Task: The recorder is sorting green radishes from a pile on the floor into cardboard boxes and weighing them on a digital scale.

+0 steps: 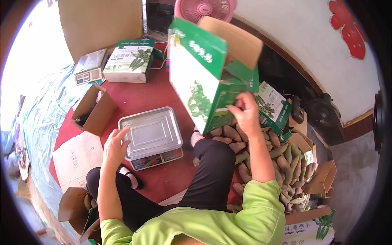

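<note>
Red floor (134,96) borders tray (153,132); right hand (247,113) holds carton (198,71)

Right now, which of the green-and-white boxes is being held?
The large box in the right hand, pictured below the pink fan, its brown inside showing. The others, such as the flat box at the back, are in neither hand.

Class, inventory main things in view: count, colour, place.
Open carton: one, green and white, centre
Tray: one, silver, centre
Scale: one, dark front, under tray
Vegetables: many, brown and green, right
Lying carton: one, green and white, back
Open box: one, brown, left
Plastic sheet: one, blue, far left
Floor covering: one, red, centre
Pink fan: one, pink, top
Wall decoration: one, red, upper right
Other cartons: several, green, white, brown, right and bottom
Left hand: one, bare, at tray edge
Right hand: one, bare, gripping open carton
</note>
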`<state>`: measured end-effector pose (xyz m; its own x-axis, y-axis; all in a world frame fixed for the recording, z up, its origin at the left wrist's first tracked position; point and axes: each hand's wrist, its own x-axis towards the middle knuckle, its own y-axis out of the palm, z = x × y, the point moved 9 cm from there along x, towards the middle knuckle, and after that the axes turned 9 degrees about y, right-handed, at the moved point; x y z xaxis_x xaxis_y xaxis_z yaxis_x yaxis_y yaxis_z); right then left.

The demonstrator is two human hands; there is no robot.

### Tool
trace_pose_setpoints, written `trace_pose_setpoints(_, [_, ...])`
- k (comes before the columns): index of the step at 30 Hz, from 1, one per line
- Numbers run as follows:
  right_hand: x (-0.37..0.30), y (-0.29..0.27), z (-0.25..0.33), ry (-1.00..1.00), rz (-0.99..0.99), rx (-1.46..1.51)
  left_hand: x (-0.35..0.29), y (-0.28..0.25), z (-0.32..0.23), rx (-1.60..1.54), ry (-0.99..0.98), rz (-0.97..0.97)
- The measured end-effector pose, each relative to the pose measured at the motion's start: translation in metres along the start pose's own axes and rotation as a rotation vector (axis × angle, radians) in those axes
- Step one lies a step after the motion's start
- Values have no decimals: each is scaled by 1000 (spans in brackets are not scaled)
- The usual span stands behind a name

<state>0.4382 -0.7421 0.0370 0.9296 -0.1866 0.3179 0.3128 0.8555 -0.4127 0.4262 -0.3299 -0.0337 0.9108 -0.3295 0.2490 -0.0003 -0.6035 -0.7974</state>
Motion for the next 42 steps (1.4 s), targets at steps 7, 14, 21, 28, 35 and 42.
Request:
trace_pose_setpoints(7, [-2,133,-35,146,368,273,-12,-76,3,266,4,-500])
trace_pose_setpoints(14, [-16,172,-98,509,645,-35,-9,-54,2,545,-1,-204])
trace_pose_setpoints(21, [-19,165,-105,633,589,-120,-9,-21,-8,432,135,-67])
trace_pose_setpoints(28, [-22,186,-118,688,658,73,-21,-37,-28,517,96,-134])
trace_pose_setpoints(35, [-29,198,-133,732,727,45,-23,-40,-20,478,-27,-77])
trace_pose_setpoints(42, [-38,185,-150,746,684,44,-19,-31,-28,463,-4,-20])
